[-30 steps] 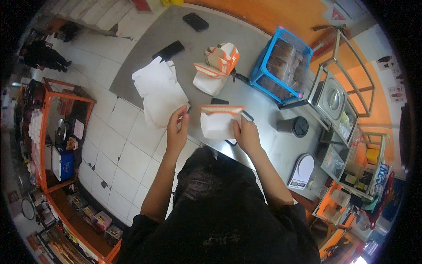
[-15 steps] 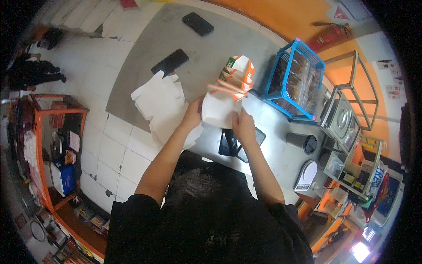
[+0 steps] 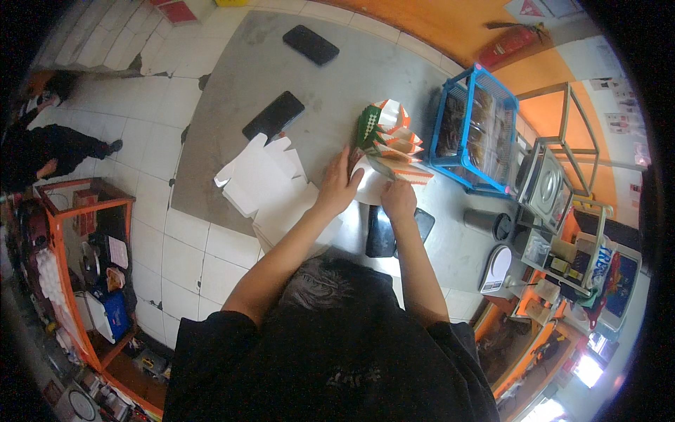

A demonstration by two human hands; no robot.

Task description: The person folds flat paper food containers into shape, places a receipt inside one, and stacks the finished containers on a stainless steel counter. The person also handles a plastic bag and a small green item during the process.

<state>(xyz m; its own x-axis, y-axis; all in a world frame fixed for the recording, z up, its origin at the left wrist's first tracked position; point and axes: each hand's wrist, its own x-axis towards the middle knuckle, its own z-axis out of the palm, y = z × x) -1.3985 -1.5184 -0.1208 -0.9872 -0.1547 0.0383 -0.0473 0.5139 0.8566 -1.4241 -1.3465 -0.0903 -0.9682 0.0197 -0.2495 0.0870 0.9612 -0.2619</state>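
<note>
A white-lined paper food box (image 3: pixel 368 184) is between my two hands, its far end against several folded boxes (image 3: pixel 385 133) with orange and green printed outsides. My left hand (image 3: pixel 339 186) lies along the box's left side, fingers stretched forward and thumb at the wall. The right hand (image 3: pixel 399 202) is closed on the box's near right edge. Flat white box blanks (image 3: pixel 267 176) lie in an overlapping pile left of my left forearm. Just beyond my right wrist, a dark phone-like slab (image 3: pixel 380 232) rests on the table, partly hidden.
Two dark phones (image 3: pixel 310 45) (image 3: pixel 274 116) lie on the grey metal table (image 3: pixel 218 126). Along the right stand a blue basket (image 3: pixel 457 91) of packaged food, a grey tumbler (image 3: pixel 485 222) and a white kitchen scale (image 3: pixel 497 267). A person in dark clothes (image 3: pixel 60 151) is at far left.
The box has moved slightly forward and right, and is lower against the folded ones. My left hand's fingers have straightened along its side. The whole view has shifted a little.
</note>
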